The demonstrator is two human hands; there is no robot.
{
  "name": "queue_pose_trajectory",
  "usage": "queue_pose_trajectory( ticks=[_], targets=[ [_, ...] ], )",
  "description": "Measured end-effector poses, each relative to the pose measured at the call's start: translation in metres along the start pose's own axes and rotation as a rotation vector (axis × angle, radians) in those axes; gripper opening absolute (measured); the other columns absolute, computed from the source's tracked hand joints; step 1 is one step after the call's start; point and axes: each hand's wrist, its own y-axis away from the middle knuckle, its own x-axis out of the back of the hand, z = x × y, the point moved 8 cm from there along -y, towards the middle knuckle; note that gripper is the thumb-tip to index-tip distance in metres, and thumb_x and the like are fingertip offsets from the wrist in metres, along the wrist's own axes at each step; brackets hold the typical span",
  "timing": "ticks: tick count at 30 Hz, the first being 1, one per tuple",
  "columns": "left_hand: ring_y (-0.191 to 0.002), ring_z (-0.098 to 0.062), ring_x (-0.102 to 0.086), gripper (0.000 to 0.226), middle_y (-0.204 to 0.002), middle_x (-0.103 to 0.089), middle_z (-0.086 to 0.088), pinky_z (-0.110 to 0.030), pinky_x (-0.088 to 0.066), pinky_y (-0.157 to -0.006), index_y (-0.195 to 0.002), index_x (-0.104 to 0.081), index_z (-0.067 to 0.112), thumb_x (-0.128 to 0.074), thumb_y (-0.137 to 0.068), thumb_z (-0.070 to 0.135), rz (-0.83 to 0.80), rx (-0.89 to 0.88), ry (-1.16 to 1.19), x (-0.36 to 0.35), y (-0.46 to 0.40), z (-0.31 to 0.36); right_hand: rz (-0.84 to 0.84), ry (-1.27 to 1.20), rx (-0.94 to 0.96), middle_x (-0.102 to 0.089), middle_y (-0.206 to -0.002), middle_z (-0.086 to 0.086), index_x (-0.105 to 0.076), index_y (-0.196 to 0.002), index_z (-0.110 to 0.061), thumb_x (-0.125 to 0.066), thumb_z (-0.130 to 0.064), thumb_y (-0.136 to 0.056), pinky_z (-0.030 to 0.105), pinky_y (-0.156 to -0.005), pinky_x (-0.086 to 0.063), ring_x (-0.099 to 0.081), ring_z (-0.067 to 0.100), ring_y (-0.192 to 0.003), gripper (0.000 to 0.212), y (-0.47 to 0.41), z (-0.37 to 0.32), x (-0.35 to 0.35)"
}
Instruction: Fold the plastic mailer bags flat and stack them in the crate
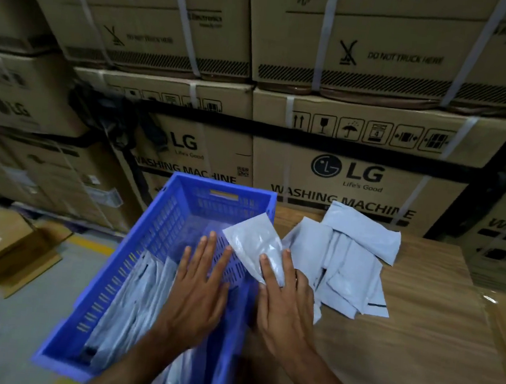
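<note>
A brown wood-grain tabletop fills the near right, and behind it rises a wall of stacked tan cardboard washing-machine cartons, strapped with white bands and crossed by a black strap. Down on the left, grey floor with a yellow painted line, and a flattened brown cardboard box lying on it.

The blue slotted plastic crate sits at the table's left edge, long side running away from us. Inside, against its left wall, a row of pale grey folded mailer bags leans on edge; how many is hard to say, they blur together.

Left hand is over the crate, fingers straight and spread, holding nothing. Right hand is just beside it at the crate's right wall, and it has one pale grey plastic mailer bag: two straight fingers lie on top of its near corner, the thumb is hidden underneath, so exactly how it is gripped can't be made out. That bag tilts up and out over the crate's right rim.

On the table to the right lies a loose heap of pale grey unfolded mailers, overlapping, one showing a dark strip on its near edge. The crate's near end and both forearms are cut off by the bottom of the view.
</note>
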Motion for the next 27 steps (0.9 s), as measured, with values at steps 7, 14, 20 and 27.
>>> queue_pose_trajectory(
  ticks=[7, 14, 20, 27],
  targets=[
    [-0.158, -0.038, -0.013, 0.065, -0.170, -0.014, -0.021, -0.054, -0.009, -0.126, -0.161, -0.031, 0.007, -0.023, -0.108, 0.043, -0.037, 0.046, -0.029, 0.002, 0.027, -0.130, -0.106, 0.120, -0.083, -0.038, -0.164, 0.013, -0.051, -0.152, -0.032, -0.039, -0.036, -0.096, 0.052, -0.092, -0.050, -0.053, 0.035, -0.121, 0.057, -0.022, -0.092, -0.052],
    [-0.153, -0.043, -0.026, 0.061, -0.165, -0.027, -0.026, -0.060, -0.019, -0.122, -0.151, -0.050, 0.004, -0.037, -0.101, 0.037, -0.148, -0.113, -0.126, -0.026, 0.051, -0.194, -0.248, 0.095, -0.349, -0.045, -0.159, 0.014, -0.054, -0.150, -0.032, -0.041, -0.037, -0.091, 0.052, -0.091, -0.053, -0.056, 0.037, -0.120, 0.060, 0.000, -0.131, -0.114],
    [-0.155, -0.041, -0.025, 0.056, -0.165, -0.028, -0.026, -0.057, -0.016, -0.124, -0.142, -0.060, 0.009, -0.040, -0.099, 0.038, -0.145, -0.194, -0.013, -0.028, 0.054, -0.199, -0.537, -0.028, -0.666, -0.028, -0.168, 0.014, -0.017, -0.166, -0.032, -0.029, -0.034, -0.110, 0.043, -0.120, -0.032, -0.035, 0.035, -0.149, 0.058, 0.059, -0.096, -0.169],
    [-0.158, -0.036, -0.017, 0.047, -0.168, -0.026, -0.019, -0.054, -0.010, -0.126, -0.131, -0.068, 0.015, -0.040, -0.097, 0.032, -0.117, -0.140, 0.186, -0.022, 0.064, -0.212, -0.599, -0.340, -1.014, -0.032, -0.167, 0.013, -0.016, -0.165, -0.031, -0.039, -0.047, -0.104, 0.045, -0.116, -0.036, -0.042, 0.038, -0.145, 0.067, 0.070, -0.092, -0.174]
  ],
)
